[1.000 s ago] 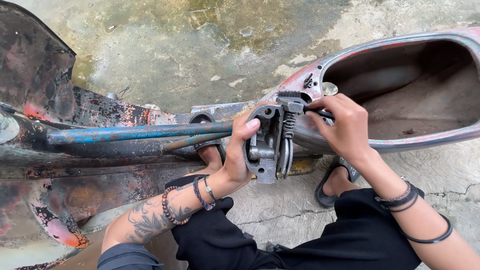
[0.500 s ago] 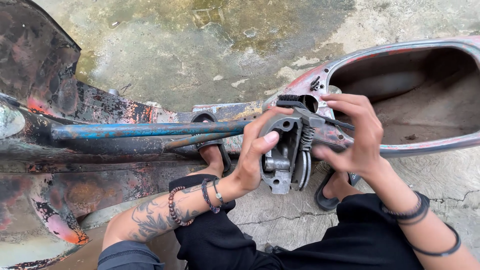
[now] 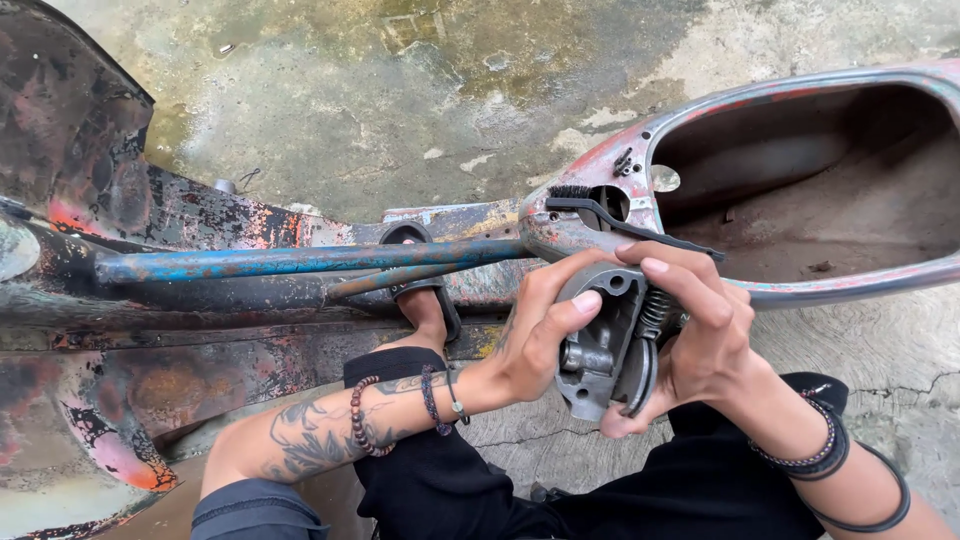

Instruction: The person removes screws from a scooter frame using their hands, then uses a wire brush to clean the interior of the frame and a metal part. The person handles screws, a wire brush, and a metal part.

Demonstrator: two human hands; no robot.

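Nearest the camera, black trousers (image 3: 560,500) fill the lower edge, and above the lap both hands grasp a grey metal mechanical part (image 3: 600,345) with a spring (image 3: 655,312) on its right side; the left hand (image 3: 535,335) wraps the part's left edge with the thumb laid across its upper face, the tattooed forearm wearing bead bracelets (image 3: 365,415); the right hand (image 3: 695,335) curls over the top and right edge, fingers bent above the spring, thumb under the lower rim, black bands (image 3: 815,450) at the wrist. The part is held clear of the frame, just below a thin black brush-like tool (image 3: 625,222) resting on the frame's edge beside a round hole. Behind the hands, a foot in a black sandal (image 3: 425,305) tucks under a blue tube (image 3: 300,262) of a rusted scooter frame (image 3: 150,330) (paint flaking red and black); to the right the open tub of the body shell (image 3: 800,190) has a raised rim. Farthest off, stained concrete floor (image 3: 400,90) lies open beyond the frame.
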